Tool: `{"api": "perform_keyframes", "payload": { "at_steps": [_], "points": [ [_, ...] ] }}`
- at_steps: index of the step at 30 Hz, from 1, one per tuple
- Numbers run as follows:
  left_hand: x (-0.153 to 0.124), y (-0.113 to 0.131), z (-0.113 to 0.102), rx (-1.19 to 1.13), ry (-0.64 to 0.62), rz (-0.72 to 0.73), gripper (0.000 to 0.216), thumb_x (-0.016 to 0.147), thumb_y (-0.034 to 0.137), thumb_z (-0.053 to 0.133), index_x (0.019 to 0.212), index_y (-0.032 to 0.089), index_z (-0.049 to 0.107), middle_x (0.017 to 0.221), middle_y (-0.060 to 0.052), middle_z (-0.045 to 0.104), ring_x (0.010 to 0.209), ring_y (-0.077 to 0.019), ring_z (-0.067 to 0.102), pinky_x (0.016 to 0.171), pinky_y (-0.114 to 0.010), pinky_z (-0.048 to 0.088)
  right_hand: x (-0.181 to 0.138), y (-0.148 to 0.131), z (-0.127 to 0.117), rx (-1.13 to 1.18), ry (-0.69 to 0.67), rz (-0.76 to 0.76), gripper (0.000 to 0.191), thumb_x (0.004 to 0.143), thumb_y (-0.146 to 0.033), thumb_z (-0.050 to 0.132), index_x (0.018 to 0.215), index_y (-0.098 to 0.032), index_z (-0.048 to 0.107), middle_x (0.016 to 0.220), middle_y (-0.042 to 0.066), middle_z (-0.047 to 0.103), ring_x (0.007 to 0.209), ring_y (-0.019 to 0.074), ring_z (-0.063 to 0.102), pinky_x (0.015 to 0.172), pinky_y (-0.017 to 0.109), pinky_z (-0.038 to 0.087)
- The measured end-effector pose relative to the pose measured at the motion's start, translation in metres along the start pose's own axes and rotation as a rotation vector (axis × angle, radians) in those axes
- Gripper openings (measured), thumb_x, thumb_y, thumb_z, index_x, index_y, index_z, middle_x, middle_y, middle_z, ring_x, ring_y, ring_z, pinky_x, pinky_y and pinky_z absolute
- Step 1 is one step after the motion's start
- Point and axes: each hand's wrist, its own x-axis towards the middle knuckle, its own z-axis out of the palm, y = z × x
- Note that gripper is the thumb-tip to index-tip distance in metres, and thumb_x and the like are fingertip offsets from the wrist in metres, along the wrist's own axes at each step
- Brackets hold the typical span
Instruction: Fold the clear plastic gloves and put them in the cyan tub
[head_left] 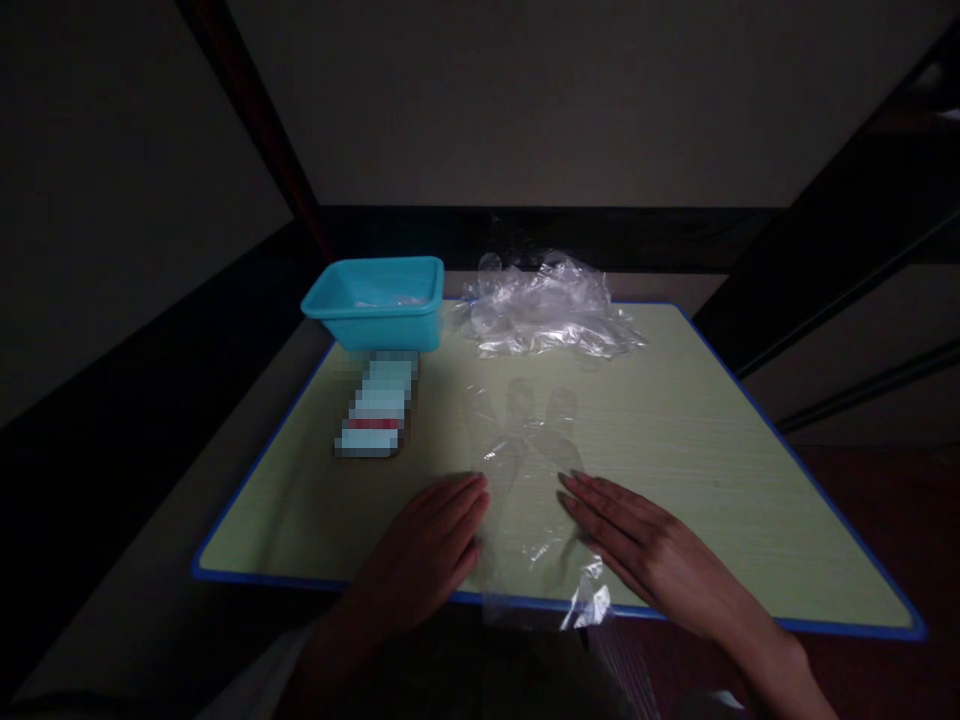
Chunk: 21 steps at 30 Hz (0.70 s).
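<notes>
Green table (712,450) with blue edging, under both hands. Heap of clear plastic gloves (544,310) well beyond the right hand's fingertips, crumpled. Teal basin (382,330) well ahead of the left hand; something clear inside, can't tell what. Blurred pack (375,405) just ahead of the left hand. One clear glove (525,470) lies flat between the hands, cuff over the near edge. Left hand (431,555) and right hand (637,550): palms down, fingers together, pressing on its sides. My read: one glove laid out, heap not sorted.

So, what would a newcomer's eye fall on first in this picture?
The left hand and the right hand lie flat, palms down, at the near edge of the green table, with a clear plastic glove spread between them. Behind, a teal basin stands at the far left, beside a heap of crumpled clear plastic.
</notes>
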Motion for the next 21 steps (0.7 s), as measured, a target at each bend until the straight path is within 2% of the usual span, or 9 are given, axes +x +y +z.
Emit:
{"api": "perform_keyframes", "payload": {
  "at_steps": [12, 21],
  "points": [
    [0.000, -0.013, 0.016, 0.082, 0.065, 0.100, 0.028, 0.093, 0.013, 0.037, 0.115, 0.009, 0.054, 0.120, -0.010, 0.062, 0.114, -0.0188, 0.054, 0.095, -0.033, 0.044, 0.003, 0.009, 0.003, -0.037, 0.015, -0.047, 0.034, 0.089, -0.009, 0.041, 0.118, -0.006, 0.058, 0.122, 0.017, 0.058, 0.110, 0.0244, 0.058, 0.090, 0.038, 0.052],
    [0.004, -0.016, 0.016, 0.050, 0.068, 0.140, 0.026, 0.093, 0.011, 0.037, 0.108, 0.008, 0.057, 0.113, -0.011, 0.065, 0.107, -0.0186, 0.059, 0.090, -0.034, 0.048, 0.005, 0.013, -0.001, -0.076, -0.022, -0.097, 0.032, 0.086, -0.004, 0.041, 0.109, -0.009, 0.063, 0.117, 0.016, 0.062, 0.107, 0.0236, 0.060, 0.087, 0.036, 0.054]
  ]
}}
